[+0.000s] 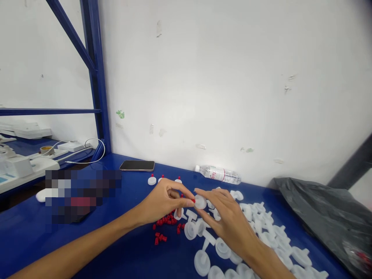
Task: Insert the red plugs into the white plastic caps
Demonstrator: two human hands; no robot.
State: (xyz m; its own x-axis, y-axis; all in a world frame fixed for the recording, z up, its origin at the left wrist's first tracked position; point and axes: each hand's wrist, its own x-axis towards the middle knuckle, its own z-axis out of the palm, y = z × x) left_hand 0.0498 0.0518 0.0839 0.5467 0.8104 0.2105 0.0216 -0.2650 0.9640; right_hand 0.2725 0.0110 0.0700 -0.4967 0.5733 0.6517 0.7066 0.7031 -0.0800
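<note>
My left hand (167, 199) pinches a small red cap (193, 200) between thumb and fingertips. Facing it, my right hand (223, 211) grips a round translucent white plastic piece (200, 202) by its rim. The red cap is at that piece's left side; whether it sits fully on the tip is hidden by my fingers. Below my left hand lie loose red caps (167, 220) in a small pile. Around and under my right hand are many white plastic pieces with round discs and stems (202, 262). Behind my left hand stands a white piece topped with a red cap (152, 179).
A phone (137, 166) and a plastic bottle (219, 174) lie near the wall on the blue table (116, 255). At the right is a dark plastic bag (322, 217). A blue metal post (99, 77) rises at the left, near white cables and a power strip (35, 170).
</note>
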